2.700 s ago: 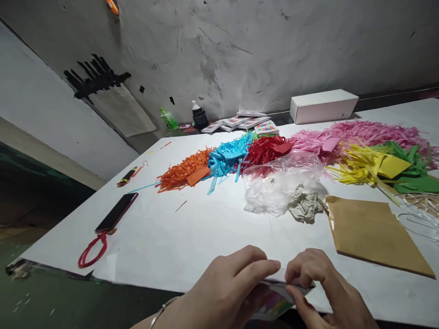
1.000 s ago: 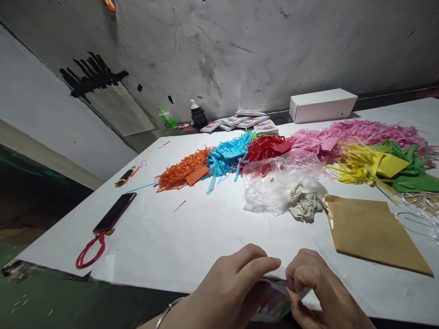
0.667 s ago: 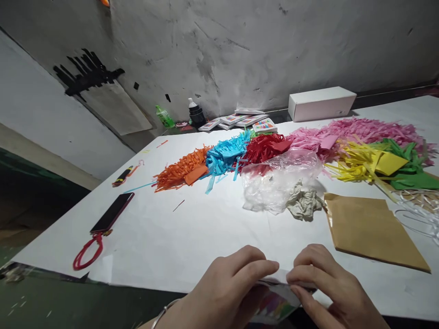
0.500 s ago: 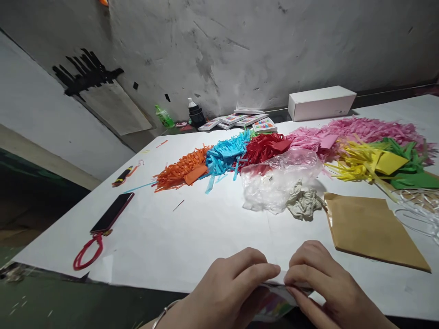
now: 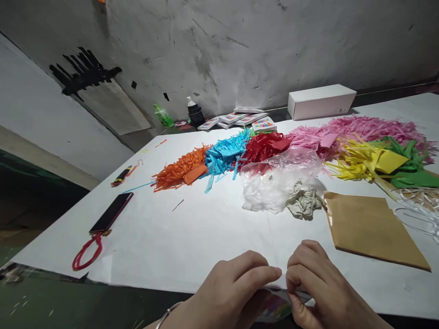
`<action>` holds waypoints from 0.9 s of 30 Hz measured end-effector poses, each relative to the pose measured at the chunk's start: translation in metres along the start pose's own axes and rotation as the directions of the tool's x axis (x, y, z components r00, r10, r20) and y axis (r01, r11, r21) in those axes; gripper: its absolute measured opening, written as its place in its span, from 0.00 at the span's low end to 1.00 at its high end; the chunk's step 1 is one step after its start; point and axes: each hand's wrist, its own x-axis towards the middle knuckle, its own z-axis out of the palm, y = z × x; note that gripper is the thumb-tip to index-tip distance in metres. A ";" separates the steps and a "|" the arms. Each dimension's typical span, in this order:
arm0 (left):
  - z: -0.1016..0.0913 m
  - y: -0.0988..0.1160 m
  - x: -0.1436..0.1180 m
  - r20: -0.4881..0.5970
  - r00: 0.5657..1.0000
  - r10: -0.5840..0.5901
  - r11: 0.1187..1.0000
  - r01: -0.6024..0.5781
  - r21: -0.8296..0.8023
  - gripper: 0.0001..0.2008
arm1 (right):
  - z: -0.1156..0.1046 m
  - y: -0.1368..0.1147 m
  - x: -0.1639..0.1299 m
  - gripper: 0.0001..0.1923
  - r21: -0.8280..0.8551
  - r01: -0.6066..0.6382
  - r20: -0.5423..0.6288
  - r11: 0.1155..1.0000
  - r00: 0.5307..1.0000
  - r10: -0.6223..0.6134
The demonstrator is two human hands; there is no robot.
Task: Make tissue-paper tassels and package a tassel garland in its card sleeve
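Note:
At the table's front edge, my left hand (image 5: 236,285) and my right hand (image 5: 317,281) are close together on a clear plastic packet (image 5: 277,310) with colourful patches showing through. The left fingers curl over the packet's upper left part. On the right, thumb and forefinger are pinched together at its upper edge. Most of the packet is hidden below my hands, and its contents cannot be made out. A kraft paper envelope stack (image 5: 370,228) lies right of my right hand. Beyond my hands are a crumpled clear plastic bag (image 5: 264,192) and a wrinkled greyish glove-like scrap (image 5: 303,201).
Paper tassel bunches lie across the white table (image 5: 144,256): orange (image 5: 181,167), blue (image 5: 226,153), red (image 5: 264,148), pink (image 5: 373,130), yellow (image 5: 356,160) and green (image 5: 411,157). A phone (image 5: 111,212) lies left, white cords (image 5: 418,214) right, a white box (image 5: 322,103) behind.
My right thumb has drawn in from lying extended along the packet's edge to a bent pinch against the forefinger. The left hand has barely moved.

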 end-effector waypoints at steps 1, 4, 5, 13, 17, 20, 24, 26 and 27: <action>-0.001 0.000 -0.001 0.000 1.000 -0.007 1.000 0.007 -0.001 0.16 | 0.001 0.000 -0.001 0.13 0.006 -0.003 -0.009 1.000 1.000 0.003; -0.005 0.002 -0.002 -0.008 1.000 -0.022 1.000 0.022 0.001 0.20 | 0.000 -0.001 -0.005 0.13 0.074 -0.051 -0.020 0.996 0.998 0.053; -0.007 0.003 -0.002 -0.005 1.000 -0.027 1.000 0.027 0.001 0.20 | -0.001 -0.001 -0.006 0.12 0.103 -0.073 -0.008 0.992 0.997 0.074; -0.008 0.005 0.000 0.027 0.999 -0.039 0.999 0.039 0.014 0.21 | -0.019 -0.001 0.000 0.10 0.112 -0.060 0.107 0.992 0.993 0.048; -0.006 0.005 0.000 0.025 0.999 -0.034 0.999 0.034 0.019 0.19 | -0.020 -0.001 0.004 0.10 0.048 -0.001 0.138 0.999 0.990 -0.005; -0.004 0.005 0.000 0.021 0.999 -0.030 0.999 0.030 0.025 0.17 | -0.016 0.000 0.005 0.11 -0.013 0.022 0.147 1.000 0.989 -0.020; 0.000 0.004 0.000 0.013 1.000 -0.011 1.000 0.011 0.024 0.15 | -0.005 0.004 0.004 0.11 -0.053 0.048 0.107 0.997 0.993 -0.042; 0.001 0.003 0.001 0.013 1.000 -0.009 1.000 0.008 0.028 0.15 | 0.001 0.006 0.002 0.12 -0.057 0.070 0.084 0.996 0.994 -0.065; 0.001 0.003 0.000 0.015 1.000 -0.006 1.000 0.005 0.028 0.15 | 0.004 0.007 0.002 0.12 -0.056 0.085 0.070 0.995 0.994 -0.081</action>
